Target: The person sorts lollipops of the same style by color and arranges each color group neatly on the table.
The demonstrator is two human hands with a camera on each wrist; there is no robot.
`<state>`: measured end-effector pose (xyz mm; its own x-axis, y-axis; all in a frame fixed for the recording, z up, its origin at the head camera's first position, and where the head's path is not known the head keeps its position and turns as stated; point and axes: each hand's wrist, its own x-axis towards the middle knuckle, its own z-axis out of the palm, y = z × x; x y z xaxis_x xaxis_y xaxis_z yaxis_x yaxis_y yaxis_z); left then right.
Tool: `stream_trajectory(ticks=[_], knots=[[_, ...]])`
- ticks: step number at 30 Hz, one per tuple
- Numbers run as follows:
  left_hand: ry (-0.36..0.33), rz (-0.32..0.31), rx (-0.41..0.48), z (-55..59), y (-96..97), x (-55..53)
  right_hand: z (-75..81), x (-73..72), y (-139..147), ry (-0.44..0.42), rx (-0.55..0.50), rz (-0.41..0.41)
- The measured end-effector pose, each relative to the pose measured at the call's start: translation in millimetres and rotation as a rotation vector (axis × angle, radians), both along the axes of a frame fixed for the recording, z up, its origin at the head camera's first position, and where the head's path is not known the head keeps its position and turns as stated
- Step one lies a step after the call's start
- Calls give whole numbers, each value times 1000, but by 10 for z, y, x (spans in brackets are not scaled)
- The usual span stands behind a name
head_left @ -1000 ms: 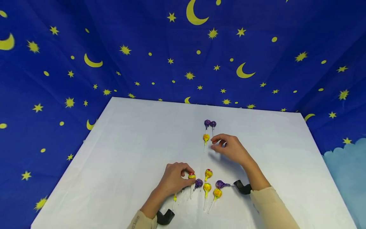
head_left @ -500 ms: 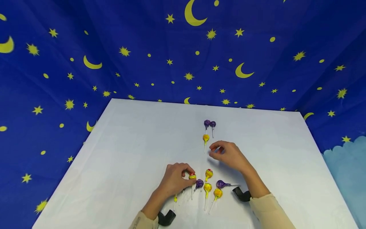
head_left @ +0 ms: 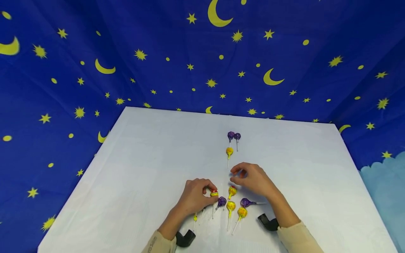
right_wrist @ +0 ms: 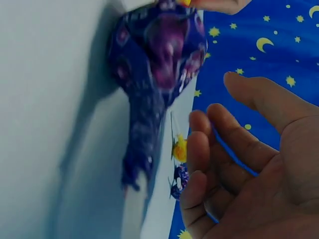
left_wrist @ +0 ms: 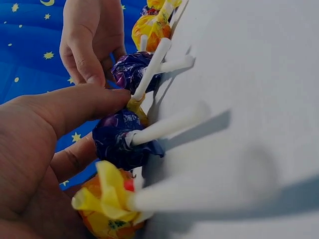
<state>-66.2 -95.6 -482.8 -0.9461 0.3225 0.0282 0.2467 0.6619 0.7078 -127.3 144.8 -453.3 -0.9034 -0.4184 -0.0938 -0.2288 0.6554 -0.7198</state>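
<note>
A red-topped yellow lollipop (head_left: 214, 194) is lying on the white table (head_left: 164, 147), its head held between the thumb and forefinger of the left hand (head_left: 197, 196); the two digits are pinching it from either side, and its white stick is pointing toward the person. Just to its right, a dark purple lollipop (head_left: 222, 201) is resting near the thumb. A partly hidden yellow lollipop (head_left: 195, 218) is showing from below the left hand, and the left wrist view is showing a blue-purple lollipop (left_wrist: 119, 139) beneath the palm side.

The right hand (head_left: 251, 179) is hovering over the table, its fingers loosely bent and its thumb standing apart from the fingertips. It is hanging nearest to a second red-topped lollipop (head_left: 232, 192). Closer to the person, a plain yellow lollipop (head_left: 231, 206) and an orange-yellow lollipop (head_left: 242, 212) are lying near each other, while a sideways purple lollipop (head_left: 245, 202) is pointing its stick rightward.

Farther out, two purple lollipops (head_left: 231, 135) are lying side by side, with a lone yellow lollipop (head_left: 229, 151) lying just nearer the person. A blue cloth (head_left: 158, 35) with yellow moons and stars is hanging behind the table.
</note>
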Motion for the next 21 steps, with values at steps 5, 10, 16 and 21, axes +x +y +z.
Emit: stream_trajectory(ticks=[5, 10, 16, 21], knots=[[-10, 3, -6, 14, 13, 2, -14, 76, 1, -22, 42, 14], [-12, 1, -14, 20, 17, 0, -27, 154, -1, -36, 66, 34], [-3, 0, -9, 18, 16, -4, -48, 214, -11, -32, 90, 37], [-2, 4, -10, -1, 11, -9, -60, 247, -24, -19, 117, 33]])
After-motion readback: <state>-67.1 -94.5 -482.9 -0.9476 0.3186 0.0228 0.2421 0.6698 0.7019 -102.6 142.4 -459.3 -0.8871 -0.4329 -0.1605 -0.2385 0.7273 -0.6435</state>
